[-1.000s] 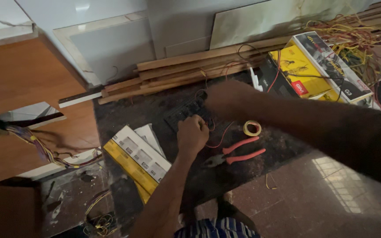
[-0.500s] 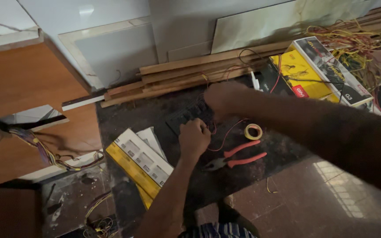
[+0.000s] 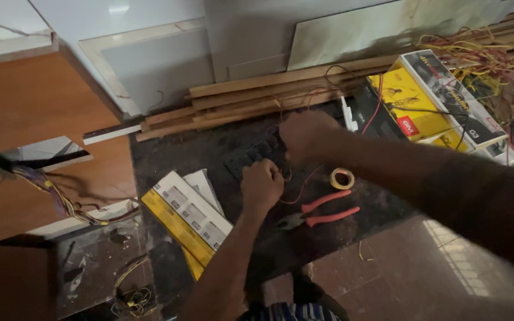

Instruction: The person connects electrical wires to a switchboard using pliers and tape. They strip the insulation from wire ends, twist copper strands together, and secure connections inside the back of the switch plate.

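My left hand (image 3: 261, 185) is closed in a fist over the near edge of a dark switch plate (image 3: 251, 157) lying on the dark floor slab. My right hand (image 3: 303, 135) reaches in from the right and pinches at the plate's far right end, where thin red wires (image 3: 304, 178) run out. What the fingers grip is hidden by the hands themselves. Red-handled pliers (image 3: 322, 211) lie just right of my left hand, and a small roll of yellow tape (image 3: 342, 178) sits above them.
Yellow and white boxes (image 3: 182, 214) lie to the left of my left forearm. More yellow boxes (image 3: 423, 98) and a tangle of coloured wires (image 3: 483, 59) are at upper right. Long wooden battens (image 3: 239, 101) run along the wall. A wooden cabinet (image 3: 25, 113) stands at left.
Both hands stay on the plate with only small shifts. The view has tilted slightly, moving everything a little up and left in the frame.
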